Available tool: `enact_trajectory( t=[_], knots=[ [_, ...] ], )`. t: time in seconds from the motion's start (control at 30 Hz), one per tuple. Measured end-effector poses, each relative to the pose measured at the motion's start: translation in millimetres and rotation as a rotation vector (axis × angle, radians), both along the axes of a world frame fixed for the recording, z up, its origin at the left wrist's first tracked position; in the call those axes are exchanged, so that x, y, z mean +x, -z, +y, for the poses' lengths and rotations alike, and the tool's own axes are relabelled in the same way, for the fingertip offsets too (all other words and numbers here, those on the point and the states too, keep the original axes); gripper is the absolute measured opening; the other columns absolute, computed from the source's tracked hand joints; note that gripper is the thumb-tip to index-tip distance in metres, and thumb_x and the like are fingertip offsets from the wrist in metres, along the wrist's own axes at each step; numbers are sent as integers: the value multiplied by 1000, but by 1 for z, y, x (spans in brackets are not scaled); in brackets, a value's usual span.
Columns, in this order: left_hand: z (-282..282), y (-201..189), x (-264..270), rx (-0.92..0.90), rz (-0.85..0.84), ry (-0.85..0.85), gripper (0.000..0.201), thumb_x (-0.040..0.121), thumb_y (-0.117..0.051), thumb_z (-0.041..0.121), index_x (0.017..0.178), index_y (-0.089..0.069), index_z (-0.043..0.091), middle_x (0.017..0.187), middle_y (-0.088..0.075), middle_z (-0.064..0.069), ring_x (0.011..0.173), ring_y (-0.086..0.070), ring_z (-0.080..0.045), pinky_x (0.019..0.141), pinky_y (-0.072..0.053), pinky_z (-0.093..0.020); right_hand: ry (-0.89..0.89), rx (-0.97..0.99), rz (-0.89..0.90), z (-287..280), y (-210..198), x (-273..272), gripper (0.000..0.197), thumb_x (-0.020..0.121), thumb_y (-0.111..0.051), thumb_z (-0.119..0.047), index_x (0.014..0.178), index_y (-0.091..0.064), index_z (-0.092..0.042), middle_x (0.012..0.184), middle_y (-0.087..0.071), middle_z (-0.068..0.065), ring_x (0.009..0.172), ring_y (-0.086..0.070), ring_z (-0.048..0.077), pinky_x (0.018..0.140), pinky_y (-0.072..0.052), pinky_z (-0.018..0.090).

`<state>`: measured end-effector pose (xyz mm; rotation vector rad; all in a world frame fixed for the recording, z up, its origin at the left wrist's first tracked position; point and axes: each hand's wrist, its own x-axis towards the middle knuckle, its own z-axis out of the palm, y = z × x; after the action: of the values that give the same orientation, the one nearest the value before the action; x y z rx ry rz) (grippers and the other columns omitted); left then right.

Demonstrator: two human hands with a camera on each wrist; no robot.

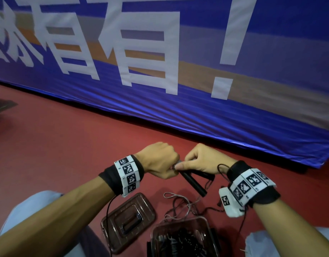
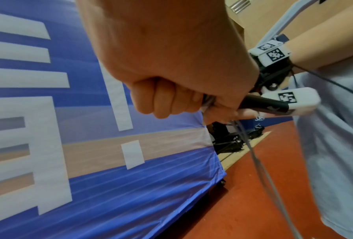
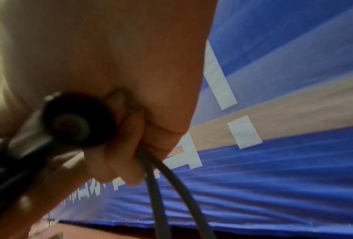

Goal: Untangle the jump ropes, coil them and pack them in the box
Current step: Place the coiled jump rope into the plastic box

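Gripped in curled fingers above the red floor [image 1: 67, 145], black jump-rope handles [image 1: 193, 182] are held where the left hand [image 1: 160, 160] and right hand [image 1: 202, 162] meet, while a tangle of thin rope [image 1: 180, 204] is seen below them beside the clear box [image 1: 180, 236] and its lid [image 1: 128, 221]. From the left wrist, the left hand [image 2: 171, 64] is shown closed around cord [image 2: 259, 163] trailing downward, a black handle [image 2: 263, 103] jutting beside it. From the right wrist, the right hand [image 3: 120, 80] is shown clenched on a blurred black handle [image 3: 75, 121] and dark cords [image 3: 161, 186], against a blue banner [image 3: 273, 186].
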<state>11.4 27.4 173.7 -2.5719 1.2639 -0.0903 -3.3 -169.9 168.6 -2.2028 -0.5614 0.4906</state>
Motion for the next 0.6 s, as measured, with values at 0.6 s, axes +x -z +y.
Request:
enact_trajectory(
  t=[0.6],
  knots=[
    [13,-2,27,-272,15,-7,39,84,-41,50,69,-55,16,62,-64,-8,55,-58,-37,51,-41,-33,238,132,175,26,7,-3,83,77,-38,-93,68,-63,-14,61,-57,7,54,-52,19,59,-42,31]
  ],
)
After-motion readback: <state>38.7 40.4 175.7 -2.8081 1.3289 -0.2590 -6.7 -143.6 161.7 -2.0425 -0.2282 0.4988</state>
